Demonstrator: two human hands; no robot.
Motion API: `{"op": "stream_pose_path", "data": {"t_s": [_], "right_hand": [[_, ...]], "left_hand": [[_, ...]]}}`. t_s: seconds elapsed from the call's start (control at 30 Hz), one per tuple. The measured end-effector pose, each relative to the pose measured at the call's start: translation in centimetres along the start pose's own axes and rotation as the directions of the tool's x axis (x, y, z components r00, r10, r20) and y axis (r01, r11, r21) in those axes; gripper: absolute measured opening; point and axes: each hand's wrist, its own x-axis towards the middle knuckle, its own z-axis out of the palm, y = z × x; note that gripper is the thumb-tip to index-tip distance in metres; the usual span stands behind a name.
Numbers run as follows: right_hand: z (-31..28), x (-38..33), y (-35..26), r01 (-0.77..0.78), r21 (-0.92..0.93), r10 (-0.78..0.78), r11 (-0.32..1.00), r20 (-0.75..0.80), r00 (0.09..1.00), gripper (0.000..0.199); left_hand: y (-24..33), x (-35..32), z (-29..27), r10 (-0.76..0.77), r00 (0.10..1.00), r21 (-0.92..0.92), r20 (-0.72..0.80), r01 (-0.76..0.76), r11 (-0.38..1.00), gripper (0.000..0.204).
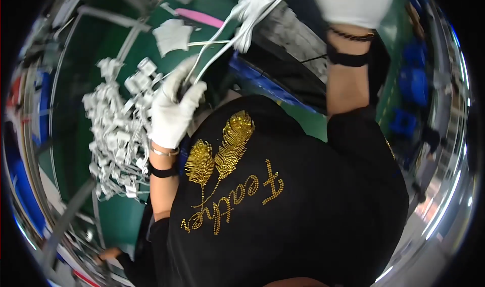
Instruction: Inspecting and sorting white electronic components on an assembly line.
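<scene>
Both gloved hands, L & R, grip white cables beside white connector pile.

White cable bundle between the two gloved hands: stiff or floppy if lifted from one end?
Probably floppy: the cables curve and sag between the left hand and right hand. Likely light, since a loose grip carries them. The connector pile looks tangled, so strands may snag.
</scene>
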Motion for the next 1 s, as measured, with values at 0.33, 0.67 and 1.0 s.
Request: {"op": "stream_pose_path", "data": {"t_s": [0.33, 0.67, 1.0], "right_hand": [[-12.8, -16.3, -14.3, 0.104, 0.332, 0.047, 0.938, -0.417, 0.908, 0.033], [-27.2, -39.6, 2.6, -0.950, -0.271, 0.048, -0.154, -0.963, 0.267, 0.036], [-41.9, -47.2, 19.3, -0.530, -0.701, 0.712, -0.477, -0.662, 0.234, 0.040]], "left_hand": [[4.0, 15.6, 17.6, 0.480, 0.527, 0.347, 0.701, -0.841, 0.416, 0.039], [-1.8, 15.9, 22.4, -0.257, 0.574, 0.628, 0.778, -0.728, 0.274, 0.020], [-3.7, 6.4, 8.3, 0.403, 0.894, 0.509, 0.193, -0.443, 0.738, 0.020]]}}
